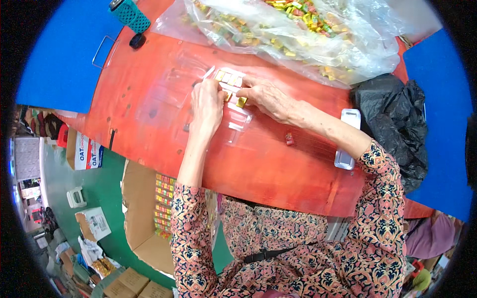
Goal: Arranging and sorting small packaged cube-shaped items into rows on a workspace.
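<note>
My left hand (206,102) is closed at the left side of a clear plastic tray (239,119), its fingertips pinching a small yellow wrapped piece (228,95). From the other side my right hand (268,99) reaches in, thumb and finger closed on a gold-yellow wrapped piece (241,102). A row of small pale pieces with yellow edges (228,77) lies in the tray's far end, just beyond my fingertips. The tray's near end shows bare plastic. One red wrapped piece (289,138) lies loose on the red table (238,169), below my right forearm.
A large clear bag (328,54) of yellow, red and green pieces spreads along the far side. To the right are a long silvery case (347,139) and a black plastic bag (392,119). A cardboard box (136,213) with rows of colourful pieces stands below the table's near edge.
</note>
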`<state>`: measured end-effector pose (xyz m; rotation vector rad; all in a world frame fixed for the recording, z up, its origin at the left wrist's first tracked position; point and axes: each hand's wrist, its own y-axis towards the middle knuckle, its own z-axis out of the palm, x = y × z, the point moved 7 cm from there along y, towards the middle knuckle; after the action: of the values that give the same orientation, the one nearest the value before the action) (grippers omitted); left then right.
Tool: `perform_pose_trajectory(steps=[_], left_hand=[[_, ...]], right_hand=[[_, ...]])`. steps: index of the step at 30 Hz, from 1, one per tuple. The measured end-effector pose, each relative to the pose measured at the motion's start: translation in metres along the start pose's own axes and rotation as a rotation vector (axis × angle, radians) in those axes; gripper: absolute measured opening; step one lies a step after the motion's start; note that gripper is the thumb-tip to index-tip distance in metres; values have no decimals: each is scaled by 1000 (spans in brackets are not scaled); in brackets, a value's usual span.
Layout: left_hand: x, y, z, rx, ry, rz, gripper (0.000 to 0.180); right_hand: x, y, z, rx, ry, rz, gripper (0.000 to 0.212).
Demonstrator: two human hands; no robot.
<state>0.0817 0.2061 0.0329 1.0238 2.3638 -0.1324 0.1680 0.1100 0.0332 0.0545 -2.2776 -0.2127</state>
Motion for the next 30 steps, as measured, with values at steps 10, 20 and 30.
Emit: perform_pose_trajectory(steps=[10, 20, 30], left_hand=[[-1, -12, 44, 372, -1417, -523, 20], [-22, -21, 64, 523, -1965, -709, 31], [-62, -16, 43, 407, -1917, -725, 32]], right_hand=[[-6, -2, -34, -348, 422, 293, 14], [48, 17, -99, -625, -266, -193, 12], [-99, 109, -203, -533, -665, -15, 55]])
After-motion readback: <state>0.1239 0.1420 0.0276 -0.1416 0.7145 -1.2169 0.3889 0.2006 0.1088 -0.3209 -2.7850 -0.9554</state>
